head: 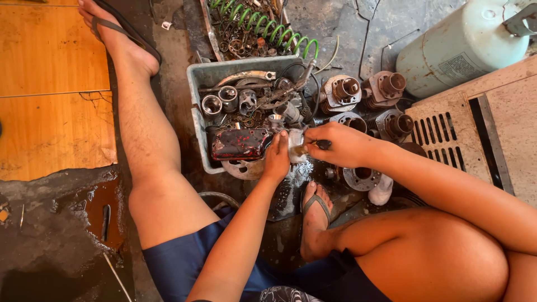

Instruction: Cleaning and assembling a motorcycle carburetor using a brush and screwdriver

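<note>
Bright, even daylight, soft shadows, sharp focus, slight wide-angle edge distortion.

Colour reference:

- Parts tray (197,84): pale grey-green plastic, stained dark.
- Coiled spring (268,25): bright green.
- Flat cover (239,144) in the tray: black, flecked with red.
- Small part (295,146) between the hands: whitish, wet with foam.
- Tool handle (323,145): black.
- Cylinder blocks (366,92): rusty brown with dull grey fins.
- Gas tank (458,47): pale mint, with a grey printed label.
- Vented panel (498,123): beige, pattern of dark parallel slots.
- Boards (50,89): orange-brown wood grain.
- Floor (56,235): dark grey, oil-stained.
- Shorts (184,263): navy blue.
- Sandal straps (316,202): grey.
</note>
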